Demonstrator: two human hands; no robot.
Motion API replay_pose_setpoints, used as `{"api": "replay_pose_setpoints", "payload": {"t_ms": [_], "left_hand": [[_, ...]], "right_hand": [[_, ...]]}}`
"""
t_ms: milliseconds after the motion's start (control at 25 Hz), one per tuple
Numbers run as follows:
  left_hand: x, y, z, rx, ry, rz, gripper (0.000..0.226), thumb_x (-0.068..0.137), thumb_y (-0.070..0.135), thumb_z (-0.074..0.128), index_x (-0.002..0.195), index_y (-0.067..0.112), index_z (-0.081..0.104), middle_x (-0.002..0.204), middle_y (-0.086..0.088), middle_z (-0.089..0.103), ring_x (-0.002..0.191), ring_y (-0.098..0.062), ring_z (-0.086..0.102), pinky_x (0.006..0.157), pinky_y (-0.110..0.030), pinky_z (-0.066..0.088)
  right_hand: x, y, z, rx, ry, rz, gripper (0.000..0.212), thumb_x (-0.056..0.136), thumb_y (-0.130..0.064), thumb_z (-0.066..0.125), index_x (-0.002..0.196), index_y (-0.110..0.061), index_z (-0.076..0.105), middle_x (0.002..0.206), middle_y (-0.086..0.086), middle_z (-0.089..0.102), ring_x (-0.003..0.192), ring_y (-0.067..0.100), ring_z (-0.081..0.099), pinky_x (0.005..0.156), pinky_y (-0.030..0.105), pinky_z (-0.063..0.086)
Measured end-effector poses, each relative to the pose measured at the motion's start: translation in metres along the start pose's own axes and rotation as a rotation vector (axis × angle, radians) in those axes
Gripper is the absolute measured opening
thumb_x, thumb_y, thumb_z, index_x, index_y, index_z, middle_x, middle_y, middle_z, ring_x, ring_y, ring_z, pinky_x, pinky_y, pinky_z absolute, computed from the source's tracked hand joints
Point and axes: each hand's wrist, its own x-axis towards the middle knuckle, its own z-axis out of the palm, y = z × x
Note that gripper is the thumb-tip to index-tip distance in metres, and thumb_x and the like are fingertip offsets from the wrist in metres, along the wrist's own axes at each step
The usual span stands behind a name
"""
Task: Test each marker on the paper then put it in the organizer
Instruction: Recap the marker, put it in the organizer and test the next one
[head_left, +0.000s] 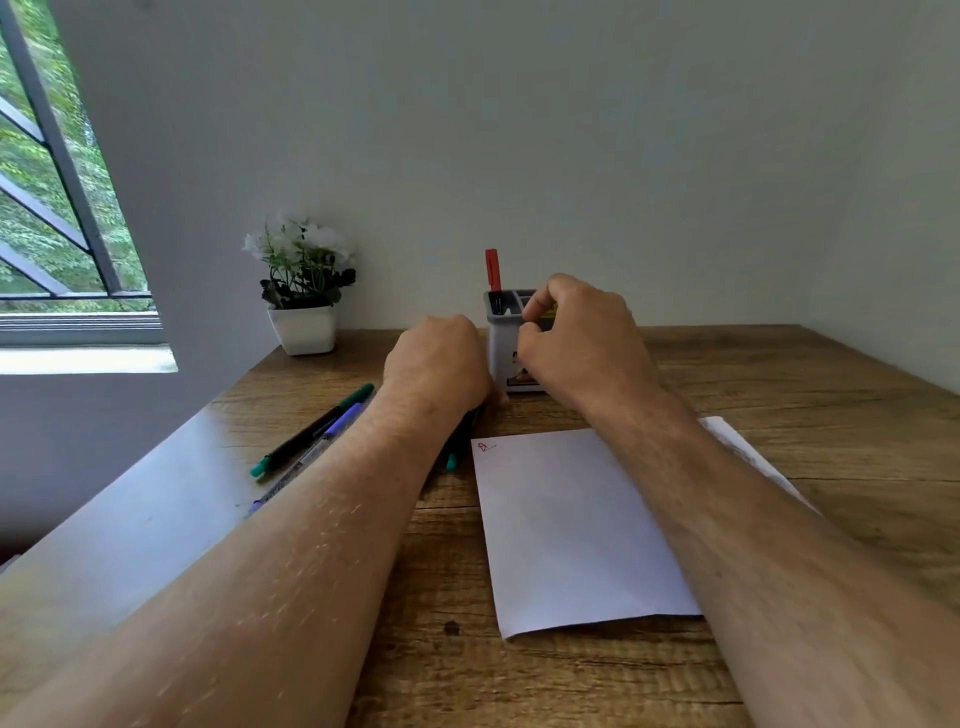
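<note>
One marker done: red marker (492, 270) stands upright in left compartment of grey organizer (500, 343) by wall; small red scribble (485, 447) marks top left corner of paper (571, 525). Left to test, by my judgement: green marker (311, 431), purple pen (306, 457), another green-tipped one (453, 460) mostly hidden under left forearm. Left hand (436, 364) curled, knuckles up, resting on desk; whether it holds anything, cannot tell. Right hand (582, 338) at organizer rim, fingers curled round something yellow, barely visible. Wooden desk (779, 395), plain wall, window (52, 208) left, potted flowers (304, 291).
</note>
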Motion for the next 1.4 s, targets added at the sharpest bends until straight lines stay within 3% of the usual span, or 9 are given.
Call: {"api": "replay_pose_setpoints", "payload": {"t_ms": [120,440,520,680,800,920,1040,1200,1400], "left_hand": [[0.001,0.002,0.003,0.023,0.021,0.004,0.046,0.074,0.043,0.083,0.084,0.017,0.047,0.071,-0.003,0.048,0.078,-0.022,0.059,0.076,-0.037,0.057],[0.001,0.001,0.003,-0.023,0.092,-0.024,0.035,0.088,0.027,0.071,0.073,0.015,0.042,0.069,-0.003,0.046,0.061,-0.017,0.048,0.063,-0.032,0.046],[0.001,-0.004,-0.005,-0.144,0.139,-0.069,0.037,0.084,0.029,0.074,0.069,0.016,0.043,0.073,-0.005,0.054,0.067,-0.019,0.054,0.059,-0.031,0.045],[0.007,-0.016,-0.023,-0.493,0.247,-0.167,0.032,0.075,0.038,0.079,0.078,0.007,0.069,0.076,-0.008,0.068,0.063,-0.017,0.061,0.045,-0.024,0.04],[0.009,-0.019,-0.027,-0.848,0.288,-0.144,0.035,0.075,0.041,0.078,0.079,0.006,0.076,0.071,-0.004,0.072,0.05,-0.013,0.054,0.053,-0.026,0.049],[0.005,-0.012,-0.026,-1.142,0.272,-0.074,0.028,0.073,0.041,0.08,0.074,0.014,0.076,0.069,0.002,0.074,0.047,-0.011,0.049,0.053,-0.027,0.045],[0.002,-0.004,-0.023,-1.277,0.206,-0.028,0.022,0.079,0.035,0.079,0.078,0.013,0.076,0.066,0.002,0.072,0.045,-0.007,0.051,0.044,-0.022,0.042],[0.003,-0.004,-0.023,-1.432,0.173,-0.049,0.022,0.085,0.032,0.076,0.083,0.011,0.073,0.073,-0.001,0.074,0.05,-0.007,0.051,0.048,-0.022,0.046],[0.003,-0.009,-0.026,-1.57,0.125,-0.053,0.021,0.084,0.026,0.077,0.088,0.006,0.074,0.063,-0.005,0.068,0.051,-0.009,0.058,0.056,-0.02,0.055]], "right_hand": [[-0.001,0.003,0.0,-0.015,0.008,-0.015,0.015,0.088,-0.019,0.063,0.102,-0.024,0.061,0.09,-0.011,0.054,0.082,0.009,0.061,0.058,0.014,0.044],[-0.002,0.004,0.001,-0.001,0.036,-0.022,0.013,0.089,-0.02,0.062,0.101,-0.025,0.061,0.088,-0.012,0.054,0.081,0.007,0.059,0.056,0.012,0.042],[-0.002,0.003,0.001,0.006,0.044,-0.021,0.013,0.09,-0.02,0.062,0.101,-0.024,0.061,0.087,-0.013,0.053,0.081,0.007,0.059,0.057,0.013,0.044],[-0.004,0.001,0.0,0.012,0.062,-0.045,0.012,0.092,-0.022,0.061,0.104,-0.023,0.062,0.09,-0.012,0.055,0.083,0.006,0.059,0.067,0.021,0.055],[-0.005,-0.003,0.0,0.032,0.074,-0.082,0.015,0.096,-0.032,0.058,0.105,-0.022,0.064,0.089,-0.012,0.059,0.078,0.004,0.058,0.065,0.017,0.052],[-0.006,-0.008,-0.001,0.118,0.023,-0.13,0.035,0.096,-0.049,0.053,0.115,-0.022,0.064,0.088,-0.01,0.065,0.078,0.002,0.061,0.062,0.014,0.047],[-0.007,-0.008,0.001,0.141,-0.012,-0.17,0.044,0.095,-0.051,0.054,0.13,-0.025,0.06,0.095,-0.009,0.07,0.088,0.006,0.065,0.076,0.025,0.056],[-0.004,-0.003,0.006,0.094,0.01,-0.162,0.035,0.1,-0.03,0.051,0.132,-0.021,0.061,0.106,-0.001,0.072,0.096,0.012,0.066,0.084,0.037,0.058],[-0.003,-0.002,0.003,0.074,0.06,-0.153,0.033,0.099,-0.035,0.053,0.124,-0.02,0.069,0.102,-0.002,0.074,0.086,0.009,0.067,0.073,0.026,0.058]]}}
